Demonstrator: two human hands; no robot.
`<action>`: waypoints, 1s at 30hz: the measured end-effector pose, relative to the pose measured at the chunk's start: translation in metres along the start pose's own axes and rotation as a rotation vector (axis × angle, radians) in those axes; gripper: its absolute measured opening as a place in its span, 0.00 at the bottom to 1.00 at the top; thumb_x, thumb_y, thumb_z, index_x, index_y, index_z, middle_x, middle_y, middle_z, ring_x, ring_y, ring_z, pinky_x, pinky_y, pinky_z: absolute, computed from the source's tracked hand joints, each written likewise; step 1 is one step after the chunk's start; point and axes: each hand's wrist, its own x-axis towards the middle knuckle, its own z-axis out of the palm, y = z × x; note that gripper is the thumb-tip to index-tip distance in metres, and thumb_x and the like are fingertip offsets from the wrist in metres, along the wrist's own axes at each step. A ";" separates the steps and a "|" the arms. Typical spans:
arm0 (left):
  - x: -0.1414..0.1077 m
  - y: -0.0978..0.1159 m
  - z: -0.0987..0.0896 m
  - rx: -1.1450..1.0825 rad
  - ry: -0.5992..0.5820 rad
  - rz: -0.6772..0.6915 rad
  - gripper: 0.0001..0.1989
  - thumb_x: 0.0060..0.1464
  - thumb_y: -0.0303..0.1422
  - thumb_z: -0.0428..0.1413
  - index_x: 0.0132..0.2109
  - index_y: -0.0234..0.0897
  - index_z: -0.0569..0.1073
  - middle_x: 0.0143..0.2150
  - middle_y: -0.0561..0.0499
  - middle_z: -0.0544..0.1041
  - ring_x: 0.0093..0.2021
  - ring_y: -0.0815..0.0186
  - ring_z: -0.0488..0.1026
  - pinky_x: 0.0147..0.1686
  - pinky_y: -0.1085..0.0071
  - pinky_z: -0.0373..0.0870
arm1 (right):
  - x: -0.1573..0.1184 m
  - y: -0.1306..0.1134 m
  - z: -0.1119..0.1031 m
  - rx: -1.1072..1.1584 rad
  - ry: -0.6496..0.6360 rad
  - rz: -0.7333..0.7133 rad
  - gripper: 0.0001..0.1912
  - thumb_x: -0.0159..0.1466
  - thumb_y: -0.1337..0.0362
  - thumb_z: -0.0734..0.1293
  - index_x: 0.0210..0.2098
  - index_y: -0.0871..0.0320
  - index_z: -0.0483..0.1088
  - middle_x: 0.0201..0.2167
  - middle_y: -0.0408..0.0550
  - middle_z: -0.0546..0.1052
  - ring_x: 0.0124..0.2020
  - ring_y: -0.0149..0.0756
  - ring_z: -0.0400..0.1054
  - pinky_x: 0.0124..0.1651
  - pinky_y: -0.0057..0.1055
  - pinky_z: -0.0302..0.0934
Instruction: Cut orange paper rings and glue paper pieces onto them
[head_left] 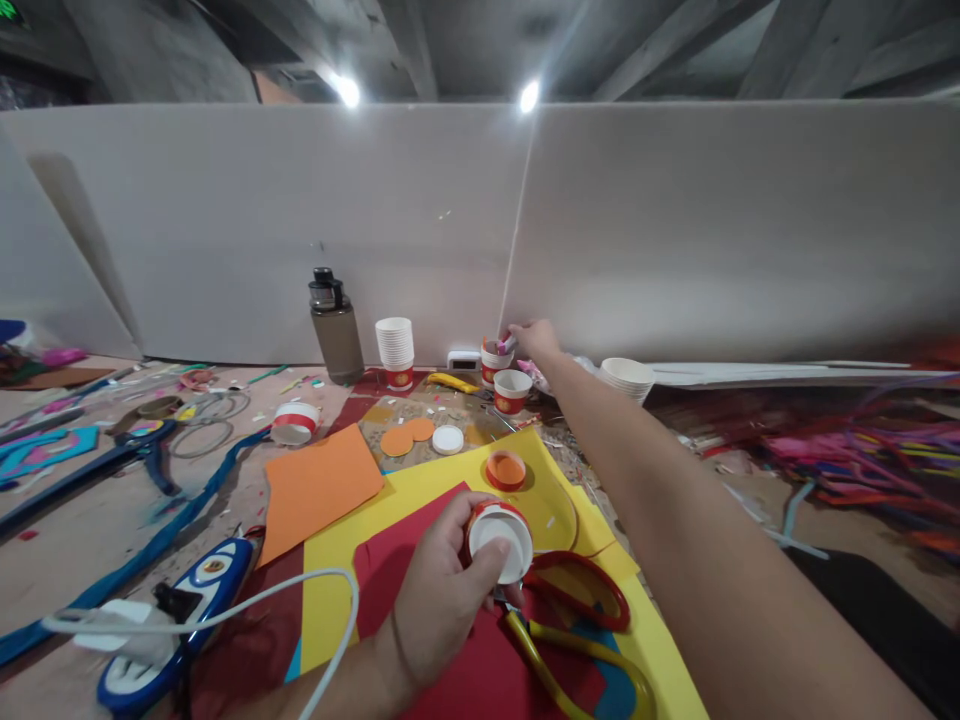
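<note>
My left hand (442, 575) is closed around a small red-and-white paper cup (501, 545), tilted so a white round face points at me, the thumb pressed on it. My right hand (534, 340) reaches far forward to a paper cup (495, 363) by the white board. Its fingers are closed on a small pinkish-white thing (508, 345) at that cup's mouth; its kind is too small to tell. Scissors (559, 640) with red and yellow handles lie below my left hand on red paper (420, 560). A red ring-shaped piece with an orange disc (505, 470) sits on yellow paper (450, 480).
An orange sheet (322, 490), orange discs (397, 441) and a white disc (448, 439) lie at left. Behind stand a bottle (337, 335), stacked cups (395, 350) and another cup (512, 392). A blue-and-white power strip (202, 590) with a white cable (300, 578) lies at front left.
</note>
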 end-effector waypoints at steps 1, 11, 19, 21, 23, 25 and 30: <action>0.000 0.000 0.000 0.003 -0.003 -0.001 0.14 0.53 0.39 0.57 0.44 0.37 0.67 0.26 0.53 0.75 0.19 0.72 0.69 0.18 0.78 0.59 | 0.002 -0.001 -0.001 -0.004 -0.001 0.006 0.18 0.67 0.58 0.64 0.54 0.59 0.68 0.53 0.52 0.71 0.48 0.40 0.69 0.49 0.43 0.67; 0.004 -0.001 -0.002 0.005 0.021 -0.056 0.17 0.51 0.40 0.58 0.44 0.38 0.65 0.24 0.54 0.73 0.17 0.72 0.67 0.14 0.78 0.54 | 0.010 -0.012 -0.002 -0.018 0.048 0.065 0.19 0.67 0.58 0.65 0.54 0.60 0.67 0.53 0.53 0.71 0.48 0.41 0.70 0.49 0.44 0.67; 0.004 -0.008 -0.008 0.040 0.054 -0.037 0.14 0.55 0.39 0.57 0.45 0.39 0.66 0.34 0.50 0.76 0.22 0.69 0.73 0.18 0.77 0.60 | 0.014 -0.010 0.001 0.071 0.138 0.056 0.14 0.69 0.63 0.62 0.47 0.67 0.71 0.45 0.55 0.74 0.45 0.37 0.71 0.46 0.34 0.65; 0.005 -0.009 -0.008 0.046 0.054 -0.031 0.13 0.55 0.38 0.56 0.45 0.39 0.66 0.34 0.50 0.76 0.22 0.70 0.72 0.18 0.77 0.61 | 0.009 -0.011 -0.002 0.109 0.182 0.016 0.14 0.68 0.67 0.60 0.41 0.73 0.72 0.39 0.58 0.75 0.43 0.36 0.72 0.44 0.30 0.62; 0.005 -0.009 -0.008 0.031 0.057 -0.015 0.13 0.56 0.38 0.56 0.46 0.39 0.66 0.35 0.51 0.76 0.22 0.71 0.71 0.19 0.76 0.61 | 0.004 -0.014 -0.007 0.142 0.236 -0.043 0.12 0.66 0.68 0.61 0.37 0.71 0.73 0.35 0.58 0.76 0.42 0.38 0.72 0.42 0.30 0.62; 0.006 -0.008 -0.008 -0.002 0.055 0.000 0.13 0.56 0.37 0.56 0.46 0.39 0.65 0.36 0.51 0.76 0.22 0.70 0.72 0.20 0.76 0.62 | -0.001 -0.018 -0.017 0.172 0.295 -0.112 0.08 0.63 0.68 0.63 0.35 0.66 0.73 0.34 0.56 0.76 0.41 0.39 0.72 0.41 0.31 0.63; 0.009 -0.004 -0.009 -0.060 0.024 0.009 0.11 0.56 0.36 0.56 0.43 0.37 0.65 0.30 0.51 0.75 0.21 0.71 0.71 0.20 0.77 0.61 | -0.020 -0.032 -0.051 0.244 0.379 -0.239 0.07 0.65 0.68 0.60 0.37 0.64 0.69 0.32 0.51 0.75 0.37 0.34 0.72 0.37 0.28 0.65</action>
